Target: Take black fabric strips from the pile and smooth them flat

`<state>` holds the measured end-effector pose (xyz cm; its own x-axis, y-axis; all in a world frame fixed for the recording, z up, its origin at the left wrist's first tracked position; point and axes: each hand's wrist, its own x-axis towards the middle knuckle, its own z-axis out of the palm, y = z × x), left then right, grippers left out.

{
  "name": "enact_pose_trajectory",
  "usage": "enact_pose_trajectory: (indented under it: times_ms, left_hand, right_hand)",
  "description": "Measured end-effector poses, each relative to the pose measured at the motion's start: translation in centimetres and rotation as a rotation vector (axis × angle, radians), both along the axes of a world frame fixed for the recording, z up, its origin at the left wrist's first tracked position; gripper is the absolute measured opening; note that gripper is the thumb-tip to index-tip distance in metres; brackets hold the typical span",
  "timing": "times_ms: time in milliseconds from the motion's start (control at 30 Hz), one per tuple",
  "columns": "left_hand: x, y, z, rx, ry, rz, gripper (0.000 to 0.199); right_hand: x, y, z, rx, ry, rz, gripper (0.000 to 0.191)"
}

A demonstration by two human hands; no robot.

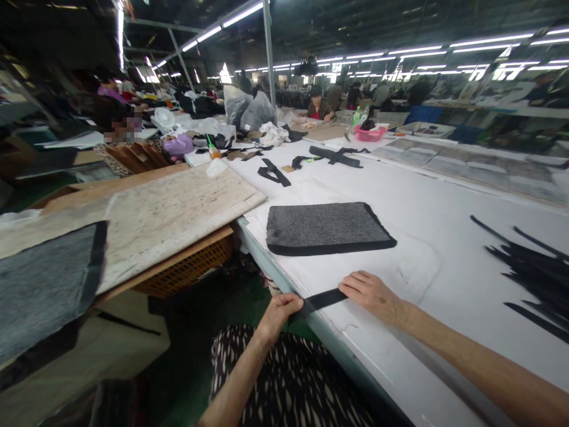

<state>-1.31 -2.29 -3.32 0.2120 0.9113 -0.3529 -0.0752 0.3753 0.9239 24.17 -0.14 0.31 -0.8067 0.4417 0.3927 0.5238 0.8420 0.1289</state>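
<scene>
Here's the black strip (326,300), narrow and soft-looking, spanning the gap between two hands right at the near edge of the surface (427,213). The left hand (279,314) has its end pinched between thumb and fingers, out at that edge; the right hand (376,296) lies over the other end, fingers close together, and whether they pinch it or merely press it down, I can't tell.

So where's the danger? Slippage, I'd say: a loose pinch on the left could let that end drop over the near edge and drag the rest askew. Pull too hard between the hands and the cloth may stretch or narrow; uneven tension could twist it or put a crease in it. That edge might snag it too, since the strip crosses right there. And watch the right forearm: a wide sweep could disturb the pile of dark strips (533,273) toward the right side of the surface.

Positions, then: the strip runs directly between the hands, touching both, slanting inward from the near edge. Beyond it, farther in, lies the grey panel (326,225) with its black border, flat, near the surface's left corner and apart from both hands.
</scene>
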Motion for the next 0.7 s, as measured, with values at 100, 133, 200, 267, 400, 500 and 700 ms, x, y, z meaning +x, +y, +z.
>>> enact_pose_trajectory:
  times_ms: [100,133,200,267,400,500,700]
  left_hand:
    - [-0.1,0.3,-0.3,0.004,0.006,-0.008,0.031]
    - [-0.3,0.3,-0.5,0.005,0.013,-0.011,0.031]
    - [-0.8,0.3,-1.1,-0.002,0.031,-0.012,0.031]
    - [-1.8,0.1,-1.8,-0.025,0.054,0.001,0.031]
    - [-4.2,-1.0,-2.6,-0.067,0.12,0.049,0.03]
    - [-5.6,-1.8,-2.2,-0.072,0.163,0.051,0.03]
    - [-6.1,-2.4,-0.7,-0.055,0.181,0.039,0.029]
  right_hand:
    - [0.5,0.1,0.0,-0.01,0.012,-0.015,0.026]
    - [0.3,0.2,0.0,-0.013,0.014,-0.019,0.026]
    - [-0.9,0.3,0.0,-0.014,0.012,-0.017,0.024]
    - [-2.5,0.3,0.1,-0.011,-0.02,-0.002,0.022]
    - [-5.7,0.2,0.2,0.031,-0.113,0.059,0.021]
    - [-6.5,0.0,0.2,0.047,-0.128,0.086,0.022]
    - [-5.0,0.1,0.2,0.039,-0.106,0.074,0.021]
